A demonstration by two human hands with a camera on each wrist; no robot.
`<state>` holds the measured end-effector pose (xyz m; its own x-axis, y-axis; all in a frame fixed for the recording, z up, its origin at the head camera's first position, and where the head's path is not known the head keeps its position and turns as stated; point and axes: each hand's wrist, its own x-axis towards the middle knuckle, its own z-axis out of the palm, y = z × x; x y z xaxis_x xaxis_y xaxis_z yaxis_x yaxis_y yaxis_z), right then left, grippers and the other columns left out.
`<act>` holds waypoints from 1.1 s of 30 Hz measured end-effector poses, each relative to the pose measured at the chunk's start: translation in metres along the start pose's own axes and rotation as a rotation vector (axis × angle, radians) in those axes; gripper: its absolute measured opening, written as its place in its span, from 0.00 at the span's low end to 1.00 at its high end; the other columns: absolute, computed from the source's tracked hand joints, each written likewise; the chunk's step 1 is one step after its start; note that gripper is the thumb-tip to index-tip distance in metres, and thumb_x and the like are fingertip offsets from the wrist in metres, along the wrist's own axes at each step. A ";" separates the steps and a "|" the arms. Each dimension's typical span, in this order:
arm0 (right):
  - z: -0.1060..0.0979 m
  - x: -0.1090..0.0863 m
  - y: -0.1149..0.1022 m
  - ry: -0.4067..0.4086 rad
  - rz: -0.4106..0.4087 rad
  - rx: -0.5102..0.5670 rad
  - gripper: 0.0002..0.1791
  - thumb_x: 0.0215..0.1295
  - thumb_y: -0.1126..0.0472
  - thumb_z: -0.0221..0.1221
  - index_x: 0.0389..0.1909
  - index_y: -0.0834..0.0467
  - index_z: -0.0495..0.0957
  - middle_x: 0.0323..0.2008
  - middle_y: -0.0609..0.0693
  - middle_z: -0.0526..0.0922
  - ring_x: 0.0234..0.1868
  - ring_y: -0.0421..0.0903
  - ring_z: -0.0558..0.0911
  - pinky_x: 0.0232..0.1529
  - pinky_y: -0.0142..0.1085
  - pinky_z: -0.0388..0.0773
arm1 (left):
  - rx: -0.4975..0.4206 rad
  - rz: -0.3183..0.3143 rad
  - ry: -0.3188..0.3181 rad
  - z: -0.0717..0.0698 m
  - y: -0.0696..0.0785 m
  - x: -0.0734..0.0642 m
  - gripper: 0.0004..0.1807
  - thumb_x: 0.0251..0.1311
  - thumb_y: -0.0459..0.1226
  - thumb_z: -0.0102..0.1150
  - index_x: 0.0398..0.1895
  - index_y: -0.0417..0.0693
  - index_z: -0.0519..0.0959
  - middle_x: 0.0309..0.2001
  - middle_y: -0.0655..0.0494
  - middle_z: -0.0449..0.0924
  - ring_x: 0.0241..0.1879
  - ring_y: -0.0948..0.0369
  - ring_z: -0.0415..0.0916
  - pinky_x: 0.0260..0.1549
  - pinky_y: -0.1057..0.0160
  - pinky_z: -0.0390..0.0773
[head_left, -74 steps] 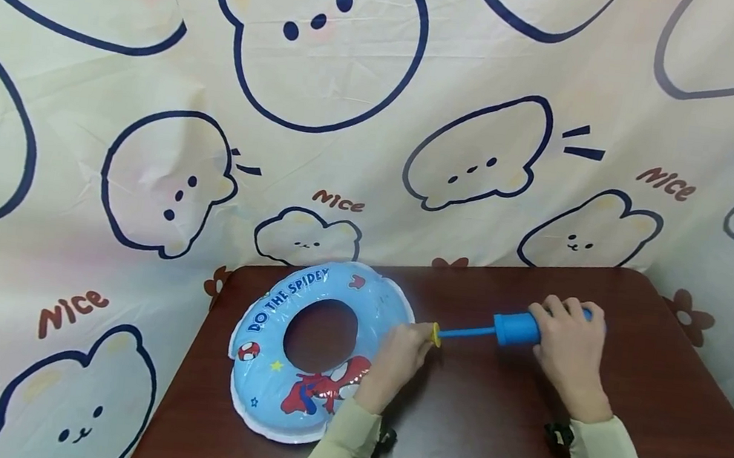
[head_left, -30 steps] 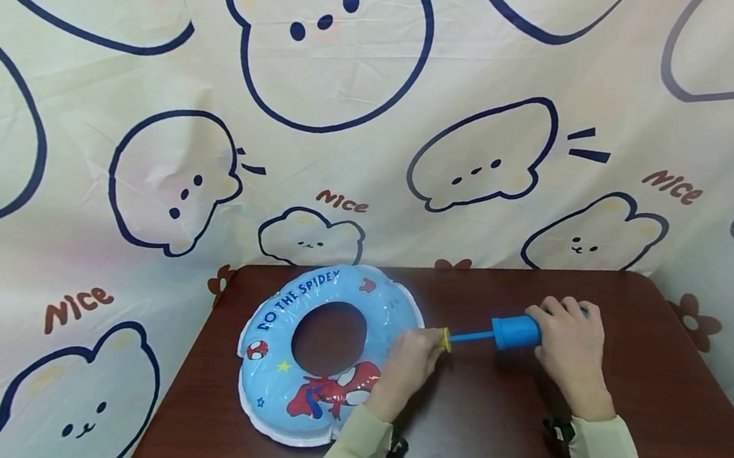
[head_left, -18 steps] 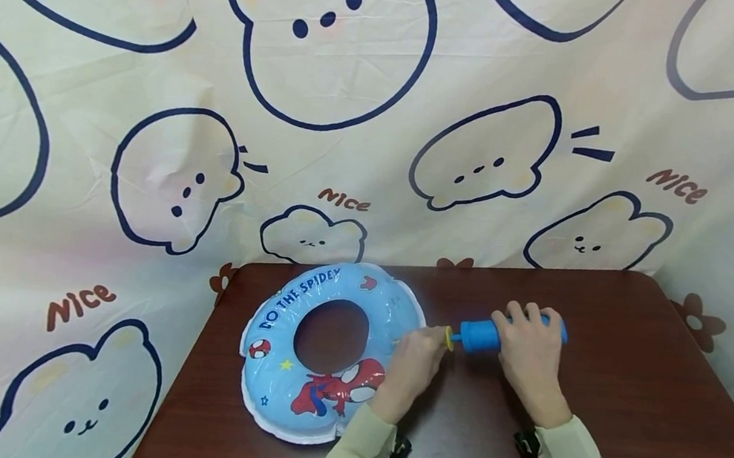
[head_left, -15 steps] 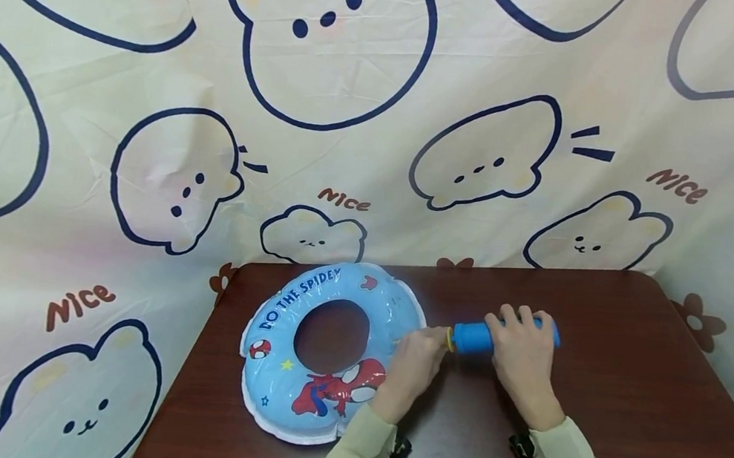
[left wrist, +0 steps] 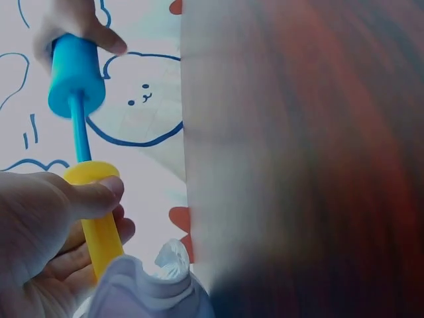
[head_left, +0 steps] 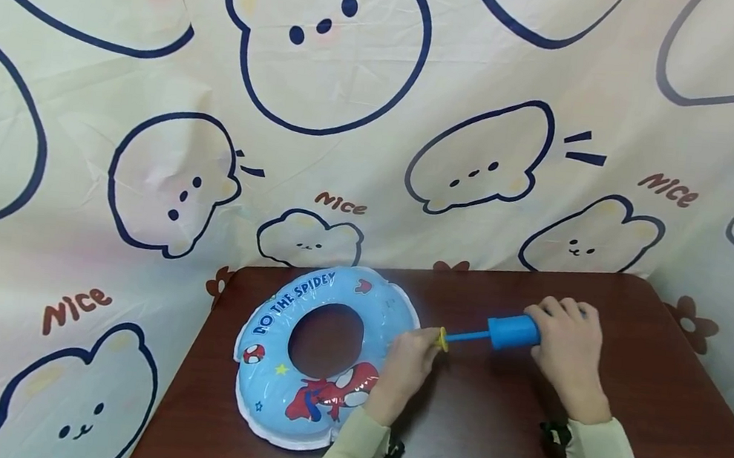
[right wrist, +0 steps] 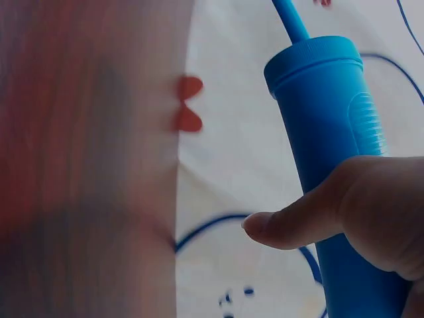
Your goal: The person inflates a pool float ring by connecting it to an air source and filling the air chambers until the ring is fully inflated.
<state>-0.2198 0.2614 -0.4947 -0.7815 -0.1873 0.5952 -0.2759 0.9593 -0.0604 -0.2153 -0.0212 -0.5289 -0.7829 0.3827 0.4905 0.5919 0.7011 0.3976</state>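
A blue hand pump [head_left: 512, 332] with a yellow nozzle [left wrist: 101, 238] lies level between my hands in the head view. My right hand [head_left: 567, 354] grips its blue barrel [right wrist: 324, 119], thumb across the side. Between barrel and nozzle a length of thin blue rod [left wrist: 80, 132] shows. With thumb and fingers my left hand [head_left: 407, 368] pinches the yellow nozzle, beside the right edge of a light blue swim ring [head_left: 257, 382]. Clear plastic of the ring [left wrist: 173, 262] shows by the nozzle in the left wrist view; the nozzle's tip is hidden there.
The ring, puffed out with a wrinkled rim, lies on a dark brown table [head_left: 471, 449]. A cream cloth [head_left: 373, 170] printed with cartoon bears hangs behind the table's back edge.
My right hand pushed the barrel left against the yellow nozzle, then drew it back right, so the rod shows again. My left hand kept its hold beside the ring.
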 end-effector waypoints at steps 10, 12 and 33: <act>-0.001 -0.003 -0.005 0.007 -0.002 -0.074 0.30 0.33 0.70 0.82 0.45 0.57 0.87 0.43 0.60 0.86 0.49 0.64 0.79 0.59 0.66 0.71 | 0.050 0.021 0.013 0.005 0.002 -0.004 0.05 0.65 0.35 0.74 0.42 0.46 0.88 0.36 0.56 0.92 0.36 0.62 0.90 0.42 0.71 0.86; 0.003 -0.003 -0.014 0.008 -0.017 -0.079 0.30 0.34 0.69 0.83 0.45 0.57 0.87 0.44 0.60 0.86 0.49 0.64 0.79 0.59 0.66 0.71 | 0.054 0.028 0.008 0.006 0.003 -0.004 0.05 0.66 0.35 0.74 0.42 0.46 0.88 0.35 0.56 0.91 0.36 0.62 0.90 0.42 0.70 0.87; 0.023 0.000 -0.049 0.047 -0.121 -0.029 0.32 0.36 0.64 0.85 0.49 0.53 0.87 0.45 0.57 0.86 0.48 0.61 0.80 0.55 0.61 0.74 | -0.081 -0.030 -0.043 -0.007 0.005 0.003 0.09 0.70 0.36 0.70 0.50 0.47 0.89 0.41 0.55 0.93 0.38 0.64 0.90 0.46 0.71 0.86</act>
<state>-0.2195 0.2090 -0.5104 -0.7158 -0.2927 0.6340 -0.3497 0.9361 0.0373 -0.2134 -0.0208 -0.5195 -0.8071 0.3885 0.4445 0.5800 0.6626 0.4739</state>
